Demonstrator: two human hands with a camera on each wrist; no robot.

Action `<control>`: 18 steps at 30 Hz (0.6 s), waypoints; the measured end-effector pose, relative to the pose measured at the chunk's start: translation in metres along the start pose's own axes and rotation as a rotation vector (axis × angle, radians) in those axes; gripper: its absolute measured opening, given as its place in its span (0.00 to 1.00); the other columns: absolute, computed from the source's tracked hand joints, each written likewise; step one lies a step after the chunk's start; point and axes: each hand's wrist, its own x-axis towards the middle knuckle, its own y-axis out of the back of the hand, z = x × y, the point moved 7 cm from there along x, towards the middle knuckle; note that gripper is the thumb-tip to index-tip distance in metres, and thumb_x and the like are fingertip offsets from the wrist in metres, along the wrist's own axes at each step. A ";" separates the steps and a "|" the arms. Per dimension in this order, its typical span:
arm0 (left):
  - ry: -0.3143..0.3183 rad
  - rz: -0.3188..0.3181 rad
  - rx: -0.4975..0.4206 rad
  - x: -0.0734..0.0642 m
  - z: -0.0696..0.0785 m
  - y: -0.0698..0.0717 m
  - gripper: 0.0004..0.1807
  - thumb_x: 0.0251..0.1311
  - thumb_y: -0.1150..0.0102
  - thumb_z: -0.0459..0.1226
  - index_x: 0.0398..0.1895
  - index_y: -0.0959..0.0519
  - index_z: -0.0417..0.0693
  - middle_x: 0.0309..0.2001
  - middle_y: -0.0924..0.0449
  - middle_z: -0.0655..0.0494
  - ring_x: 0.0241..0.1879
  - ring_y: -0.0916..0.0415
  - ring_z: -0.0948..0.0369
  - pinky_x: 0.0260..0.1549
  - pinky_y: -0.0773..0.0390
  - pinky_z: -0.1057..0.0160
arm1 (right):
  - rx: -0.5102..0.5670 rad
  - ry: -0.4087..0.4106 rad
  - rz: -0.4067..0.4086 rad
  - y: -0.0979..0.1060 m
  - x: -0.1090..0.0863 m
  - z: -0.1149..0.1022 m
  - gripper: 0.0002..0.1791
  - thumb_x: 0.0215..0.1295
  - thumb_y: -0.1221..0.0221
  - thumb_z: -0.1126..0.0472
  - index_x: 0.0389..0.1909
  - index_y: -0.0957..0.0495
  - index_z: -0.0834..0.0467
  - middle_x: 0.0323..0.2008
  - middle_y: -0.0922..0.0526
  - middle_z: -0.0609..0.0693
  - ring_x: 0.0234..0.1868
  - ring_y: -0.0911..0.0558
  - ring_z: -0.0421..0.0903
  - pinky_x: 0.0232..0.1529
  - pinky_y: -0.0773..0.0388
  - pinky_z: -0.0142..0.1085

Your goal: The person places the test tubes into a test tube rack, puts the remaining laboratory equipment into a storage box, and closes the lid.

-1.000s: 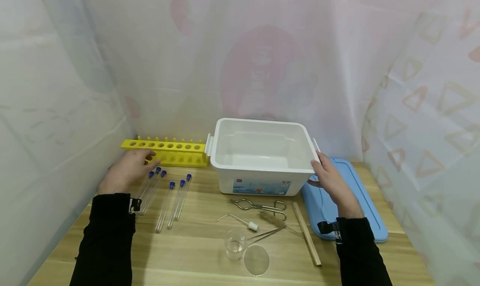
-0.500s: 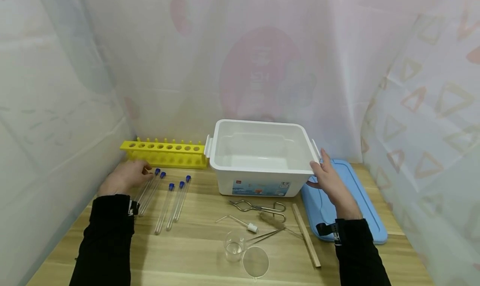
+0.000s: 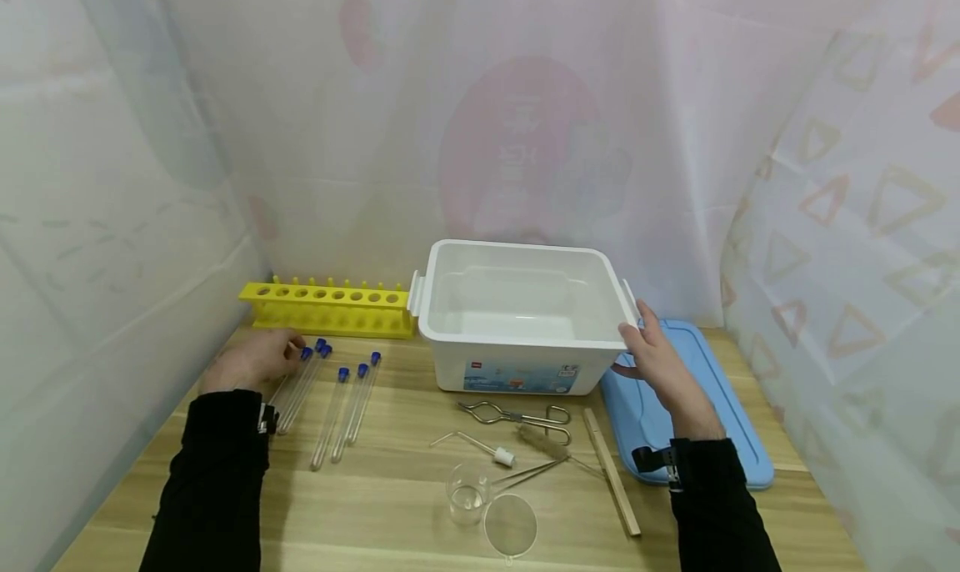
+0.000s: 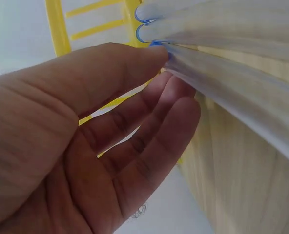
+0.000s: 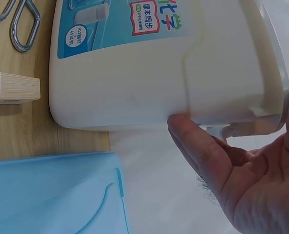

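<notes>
My left hand pinches the leftmost test tube near its blue stopper, between thumb and fingertips. Several more blue-stoppered test tubes lie on the wooden table beside it. Just behind this hand stands a yellow test tube rack with a row of holes. At the right end of a white plastic bin, my right hand holds the rim, thumb on top. Its fingers press against the outer end wall under the handle in the right wrist view. The bin sits upright with nothing visible inside.
A blue lid lies right of the bin. In front are crucible tongs, a stopper with bent tube, a brush, tweezers, a wooden stick, a clear beaker and a round mesh.
My left hand has come down from the rack's front to the leftmost test tubes. It has taken hold of one, and the stoppers there now lie closer together. The right hand stays on the bin.
</notes>
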 end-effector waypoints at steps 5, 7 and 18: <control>0.006 -0.005 -0.014 -0.003 0.004 -0.001 0.27 0.86 0.36 0.36 0.77 0.25 0.26 0.65 0.16 0.26 0.57 0.14 0.39 0.58 0.12 0.40 | 0.001 0.002 -0.002 0.000 -0.001 -0.001 0.45 0.97 0.62 0.52 0.98 0.79 0.52 0.93 0.52 0.78 0.90 0.37 0.80 0.78 0.21 0.75; 0.020 -0.016 -0.016 -0.003 0.004 -0.002 0.28 0.85 0.35 0.38 0.77 0.25 0.27 0.64 0.16 0.27 0.55 0.13 0.41 0.55 0.12 0.42 | 0.000 0.003 -0.003 0.001 -0.001 -0.001 0.45 0.97 0.62 0.51 0.98 0.79 0.51 0.93 0.51 0.78 0.91 0.37 0.79 0.78 0.21 0.74; 0.032 0.017 0.000 -0.008 0.010 0.005 0.30 0.87 0.41 0.39 0.81 0.29 0.27 0.65 0.17 0.25 0.51 0.16 0.43 0.52 0.14 0.43 | 0.001 0.014 -0.014 0.001 -0.001 0.001 0.46 0.98 0.62 0.49 0.98 0.80 0.50 0.93 0.50 0.78 0.91 0.37 0.79 0.79 0.22 0.75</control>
